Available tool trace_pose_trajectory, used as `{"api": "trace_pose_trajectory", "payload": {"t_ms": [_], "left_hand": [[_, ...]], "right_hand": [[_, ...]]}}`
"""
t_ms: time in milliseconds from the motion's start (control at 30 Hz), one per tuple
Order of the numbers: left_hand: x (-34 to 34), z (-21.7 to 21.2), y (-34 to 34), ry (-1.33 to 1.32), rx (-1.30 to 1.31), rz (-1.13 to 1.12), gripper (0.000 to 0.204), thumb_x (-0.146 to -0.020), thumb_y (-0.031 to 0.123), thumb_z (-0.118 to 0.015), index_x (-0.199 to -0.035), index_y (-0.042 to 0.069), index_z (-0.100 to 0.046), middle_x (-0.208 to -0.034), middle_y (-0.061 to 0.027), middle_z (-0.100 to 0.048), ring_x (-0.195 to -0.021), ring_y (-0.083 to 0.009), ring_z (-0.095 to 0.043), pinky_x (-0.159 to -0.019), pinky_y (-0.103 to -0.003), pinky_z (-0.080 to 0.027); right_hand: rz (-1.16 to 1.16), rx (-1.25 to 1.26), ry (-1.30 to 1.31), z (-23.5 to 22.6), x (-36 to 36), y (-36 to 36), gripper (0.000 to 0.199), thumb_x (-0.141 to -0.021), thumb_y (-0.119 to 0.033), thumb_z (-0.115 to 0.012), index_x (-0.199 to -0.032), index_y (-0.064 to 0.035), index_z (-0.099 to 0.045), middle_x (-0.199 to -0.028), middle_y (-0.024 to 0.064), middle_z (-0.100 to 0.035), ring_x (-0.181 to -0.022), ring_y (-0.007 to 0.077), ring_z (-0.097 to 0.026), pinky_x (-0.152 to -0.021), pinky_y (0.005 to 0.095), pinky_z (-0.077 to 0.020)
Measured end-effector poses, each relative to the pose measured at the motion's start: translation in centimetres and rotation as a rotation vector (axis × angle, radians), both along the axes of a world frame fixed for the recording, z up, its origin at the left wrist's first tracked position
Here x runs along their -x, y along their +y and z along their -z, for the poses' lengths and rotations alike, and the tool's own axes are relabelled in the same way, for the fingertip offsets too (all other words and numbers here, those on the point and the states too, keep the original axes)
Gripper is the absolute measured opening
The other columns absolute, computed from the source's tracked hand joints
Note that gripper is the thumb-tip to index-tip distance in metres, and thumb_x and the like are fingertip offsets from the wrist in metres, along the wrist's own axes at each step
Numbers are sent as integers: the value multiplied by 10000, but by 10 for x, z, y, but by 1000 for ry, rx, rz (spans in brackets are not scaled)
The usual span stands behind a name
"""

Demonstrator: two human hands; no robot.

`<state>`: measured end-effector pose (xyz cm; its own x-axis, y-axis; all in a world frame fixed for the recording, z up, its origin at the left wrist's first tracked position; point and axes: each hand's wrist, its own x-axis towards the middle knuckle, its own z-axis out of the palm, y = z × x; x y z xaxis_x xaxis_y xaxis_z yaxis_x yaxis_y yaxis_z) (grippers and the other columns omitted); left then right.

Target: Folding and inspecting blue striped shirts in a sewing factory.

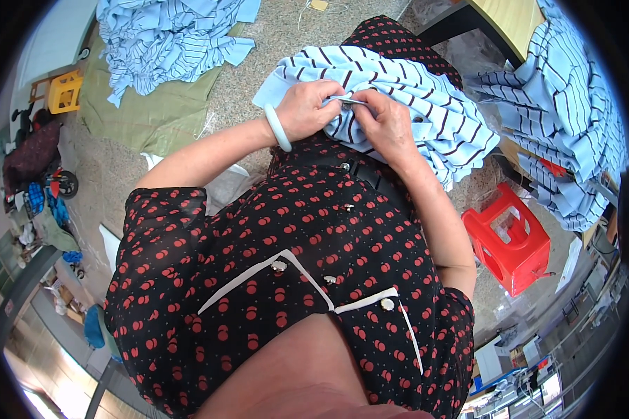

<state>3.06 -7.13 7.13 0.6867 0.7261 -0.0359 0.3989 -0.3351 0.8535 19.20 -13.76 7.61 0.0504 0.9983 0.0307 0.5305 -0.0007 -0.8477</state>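
Note:
A light blue garment with dark stripes lies bunched across my lap. My left hand, with a pale bangle on its wrist, pinches a plain blue edge of the garment between thumb and fingers. Close beside it, my right hand pinches the same edge from the other side. A small dark round piece, perhaps a button, shows between the fingertips; its exact kind is too small to tell. Another dark round spot sits on the cloth just right of my right hand.
At the far left, a heap of similar striped garments lies on a green cloth on the floor. More striped garments hang by a wooden table at the right. A red plastic stool stands right; a yellow stool stands left.

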Motion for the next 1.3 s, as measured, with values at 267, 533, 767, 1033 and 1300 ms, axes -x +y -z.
{"api": "trace_pose_trajectory", "payload": {"t_ms": [267,533,767,1033,1300], "left_hand": [[9,-20,35,110,262,405,183,-749,175,-546,-876,46,-578,-677,-81,-556,-628,-124,-522,-579,-278,-409],[-2,-27,46,301,160,436,221,-779,217,-539,-854,12,-573,-697,-60,-555,-640,-143,-527,-583,-284,-417],[-60,-34,34,450,-143,448,405,-752,397,-564,-647,7,-543,-606,-143,-536,-576,-296,-529,-550,-376,-399],[-56,-26,47,292,215,586,234,-736,230,-602,-765,0,-570,-604,-54,-528,-559,-114,-481,-527,-280,-395],[-57,-16,31,248,-100,360,192,-743,196,-587,-753,15,-524,-627,-128,-552,-584,-276,-535,-542,-357,-408]], "right_hand": [[-133,308,142,-27,-9,8,156,-771,-158,-599,-849,-24,-594,-601,47,-528,-545,68,-463,-507,226,-389],[-216,51,-197,-28,-35,-19,173,-725,-149,-630,-835,-20,-596,-771,116,-581,-680,251,-555,-592,329,-434],[-248,58,-302,-32,-35,-26,117,-723,-92,-604,-790,-3,-569,-703,127,-534,-697,296,-536,-614,371,-424],[-173,40,-247,-23,-35,-25,91,-759,-50,-525,-826,-2,-564,-732,147,-536,-709,303,-537,-627,367,-428],[-175,27,-204,-16,-35,-20,132,-760,-45,-508,-877,-14,-561,-761,141,-551,-725,297,-553,-642,358,-436]]}}
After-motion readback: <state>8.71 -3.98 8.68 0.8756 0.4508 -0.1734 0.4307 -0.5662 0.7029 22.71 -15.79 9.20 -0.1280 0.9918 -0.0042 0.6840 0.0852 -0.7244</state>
